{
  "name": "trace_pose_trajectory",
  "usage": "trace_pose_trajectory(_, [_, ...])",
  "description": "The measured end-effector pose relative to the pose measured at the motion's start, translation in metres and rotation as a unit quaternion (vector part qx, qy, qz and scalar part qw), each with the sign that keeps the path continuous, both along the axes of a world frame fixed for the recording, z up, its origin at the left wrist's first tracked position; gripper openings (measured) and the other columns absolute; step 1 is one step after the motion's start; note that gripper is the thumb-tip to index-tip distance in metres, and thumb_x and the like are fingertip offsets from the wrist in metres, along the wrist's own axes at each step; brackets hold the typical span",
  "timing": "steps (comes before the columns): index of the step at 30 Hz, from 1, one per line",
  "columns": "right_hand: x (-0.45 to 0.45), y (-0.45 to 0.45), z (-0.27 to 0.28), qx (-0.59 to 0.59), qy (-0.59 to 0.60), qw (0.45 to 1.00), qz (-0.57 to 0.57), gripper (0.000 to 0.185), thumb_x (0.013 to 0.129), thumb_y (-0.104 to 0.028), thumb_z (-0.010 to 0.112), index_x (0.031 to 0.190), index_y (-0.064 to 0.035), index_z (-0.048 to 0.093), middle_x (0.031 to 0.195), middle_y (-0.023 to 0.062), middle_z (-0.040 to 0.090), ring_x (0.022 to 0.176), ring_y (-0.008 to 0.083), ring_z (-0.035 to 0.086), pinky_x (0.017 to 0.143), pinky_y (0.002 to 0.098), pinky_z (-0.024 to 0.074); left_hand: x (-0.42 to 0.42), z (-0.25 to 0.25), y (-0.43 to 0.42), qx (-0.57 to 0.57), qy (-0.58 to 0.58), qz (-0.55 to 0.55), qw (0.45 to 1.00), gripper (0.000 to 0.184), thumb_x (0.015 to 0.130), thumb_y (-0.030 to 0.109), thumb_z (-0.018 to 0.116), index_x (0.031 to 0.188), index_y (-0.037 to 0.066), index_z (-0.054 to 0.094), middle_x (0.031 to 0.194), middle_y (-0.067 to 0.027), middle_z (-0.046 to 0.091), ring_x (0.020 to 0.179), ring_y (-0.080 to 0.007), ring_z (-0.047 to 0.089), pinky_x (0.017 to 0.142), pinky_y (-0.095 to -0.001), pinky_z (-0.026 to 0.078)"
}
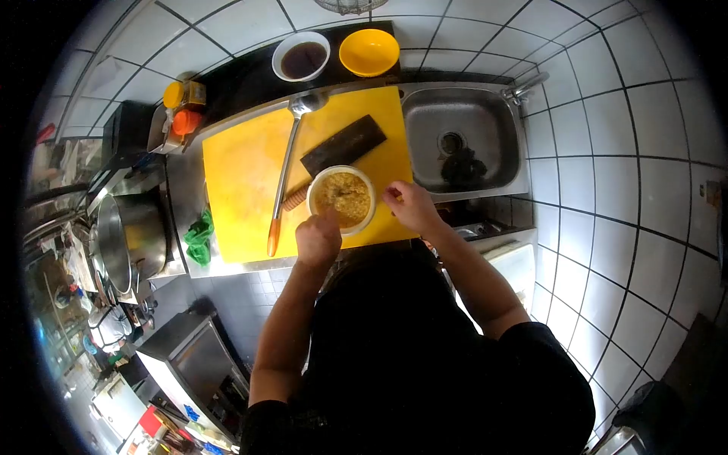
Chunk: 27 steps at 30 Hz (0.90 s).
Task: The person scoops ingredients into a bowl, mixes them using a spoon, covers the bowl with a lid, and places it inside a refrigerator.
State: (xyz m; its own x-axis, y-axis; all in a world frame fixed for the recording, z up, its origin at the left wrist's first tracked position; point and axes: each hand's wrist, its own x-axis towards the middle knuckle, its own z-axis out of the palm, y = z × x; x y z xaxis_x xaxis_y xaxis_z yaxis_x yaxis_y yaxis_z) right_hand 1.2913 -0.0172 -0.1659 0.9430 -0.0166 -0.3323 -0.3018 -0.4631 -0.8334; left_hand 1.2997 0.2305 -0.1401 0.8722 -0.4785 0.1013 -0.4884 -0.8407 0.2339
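Note:
A round white bowl (372, 199) holds a lumpy yellow-brown mixture (345, 199) on the yellow cutting board (246, 178). My left hand (318, 240) is closed at the bowl's near-left rim, its fingertips reaching over the mixture; whatever it grips is hidden. To the right of the bowl, apart from it, my right hand (412, 206) has its fingers curled together, and I cannot see what is in them. Behind the bowl lies a cleaver with a dark blade (343, 145) and a ribbed wooden handle (295, 199). Left of it rests a long metal ladle (287, 155) with an orange handle end.
A steel sink (425, 121) with dark matter near its drain adjoins the board. Behind stand a bowl of dark liquid (305, 60) and a yellow bowl (369, 53). Lidded jars (184, 114), a green cloth (199, 239) and a large pot (133, 235) are leftward.

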Motion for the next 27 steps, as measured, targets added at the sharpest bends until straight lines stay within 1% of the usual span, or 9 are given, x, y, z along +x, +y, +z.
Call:
trace_pose_trajectory(4, [0.001, 0.000, -0.001, -0.011, -0.010, 1.000, 0.004, 0.026, 0.092, -0.025, 0.066, 0.097, 0.0001, 0.065, 0.092, 0.0193, 0.070, 0.086, 0.0373, 0.068, 0.074, 0.0443, 0.0534, -0.004, 0.033, 0.003, -0.045, 0.097, -0.008, 0.994, 0.005, 0.082, 0.008, 0.057, 0.080, 0.011, 0.060, 0.065, -0.0096, 0.062, 0.058, -0.0305, 0.063, 0.052, -0.0430, 0.051])
trace_pose_trajectory(6, [-0.002, -0.001, 0.005, -0.004, -0.006, 1.000, -0.007, 0.026, 0.092, -0.026, 0.066, 0.097, 0.0004, 0.065, 0.092, 0.0195, 0.070, 0.085, 0.0373, 0.069, 0.074, 0.0446, 0.0536, -0.001, 0.032, 0.018, 0.020, 0.102, 0.015, 0.995, 0.008, 0.085, 0.010, 0.056, 0.083, 0.011, 0.063, 0.068, -0.0119, 0.066, 0.061, -0.0316, 0.067, 0.054, -0.0442, 0.052])
trace_pose_trajectory(8, [-0.001, -0.002, 0.005, -0.002, -0.003, 1.000, -0.008, 0.027, 0.092, -0.026, 0.066, 0.098, 0.0006, 0.065, 0.093, 0.0197, 0.070, 0.086, 0.0372, 0.069, 0.075, 0.0448, 0.0536, 0.013, 0.032, 0.019, 0.035, 0.088, 0.057, 0.994, 0.008, 0.085, 0.011, 0.055, 0.083, 0.012, 0.063, 0.067, -0.0125, 0.065, 0.061, -0.0321, 0.067, 0.053, -0.0446, 0.052])
trace_pose_trajectory(12, [0.000, 0.000, 0.002, -0.001, 0.008, 1.000, 0.001, 0.029, 0.093, -0.027, 0.065, 0.099, 0.0007, 0.066, 0.094, 0.0196, 0.070, 0.087, 0.0371, 0.069, 0.077, 0.0450, 0.0534, 0.024, 0.013, -0.007, 0.006, 0.041, 0.047, 0.998, 0.007, 0.085, 0.010, 0.056, 0.079, 0.012, 0.059, 0.066, -0.0124, 0.063, 0.059, -0.0322, 0.065, 0.051, -0.0433, 0.051])
trace_pose_trajectory(14, [0.003, -0.001, 0.008, 0.000, 0.009, 1.000, 0.002, 0.029, 0.093, -0.028, 0.065, 0.099, 0.0006, 0.066, 0.095, 0.0195, 0.070, 0.088, 0.0370, 0.068, 0.077, 0.0449, 0.0534, 0.019, 0.014, -0.018, -0.108, 0.019, 0.007, 0.994, 0.009, 0.086, 0.011, 0.054, 0.078, 0.010, 0.057, 0.066, -0.0133, 0.062, 0.061, -0.0324, 0.064, 0.052, -0.0448, 0.050])
trace_pose_trajectory(16, [0.002, 0.000, 0.012, 0.004, 0.016, 1.000, -0.004, 0.030, 0.093, -0.029, 0.065, 0.099, 0.0005, 0.066, 0.095, 0.0193, 0.070, 0.088, 0.0369, 0.068, 0.077, 0.0448, 0.0534, 0.011, 0.027, -0.015, -0.008, 0.088, -0.027, 0.996, 0.009, 0.085, 0.010, 0.054, 0.076, 0.010, 0.056, 0.065, -0.0133, 0.062, 0.060, -0.0330, 0.064, 0.054, -0.0463, 0.050])
trace_pose_trajectory(22, [-0.004, -0.004, 0.001, 0.026, 0.022, 0.999, -0.021, 0.030, 0.092, -0.029, 0.066, 0.100, 0.0004, 0.065, 0.094, 0.0184, 0.071, 0.089, 0.0360, 0.069, 0.077, 0.0444, 0.0535, 0.007, 0.073, 0.003, 0.021, 0.153, -0.016, 0.988, 0.010, 0.085, 0.011, 0.055, 0.076, 0.008, 0.057, 0.064, -0.0143, 0.062, 0.062, -0.0350, 0.064, 0.056, -0.0478, 0.050])
trace_pose_trajectory(24, [-0.001, -0.002, 0.003, 0.048, 0.009, 0.999, -0.013, 0.030, 0.092, -0.028, 0.066, 0.100, 0.0000, 0.065, 0.093, 0.0179, 0.071, 0.088, 0.0355, 0.069, 0.077, 0.0440, 0.0535, 0.013, 0.067, -0.003, -0.007, 0.137, -0.019, 0.990, 0.010, 0.085, 0.012, 0.056, 0.077, 0.009, 0.058, 0.065, -0.0139, 0.062, 0.063, -0.0343, 0.065, 0.056, -0.0474, 0.050])
trace_pose_trajectory(27, [0.001, 0.003, 0.000, 0.019, 0.025, 0.999, -0.009, 0.028, 0.091, -0.028, 0.066, 0.099, -0.0005, 0.065, 0.093, 0.0180, 0.070, 0.088, 0.0353, 0.069, 0.077, 0.0437, 0.0534, 0.021, 0.028, -0.011, -0.045, 0.114, -0.003, 0.992, 0.013, 0.089, 0.017, 0.058, 0.079, 0.010, 0.062, 0.069, -0.0138, 0.065, 0.064, -0.0347, 0.065, 0.057, -0.0469, 0.051])
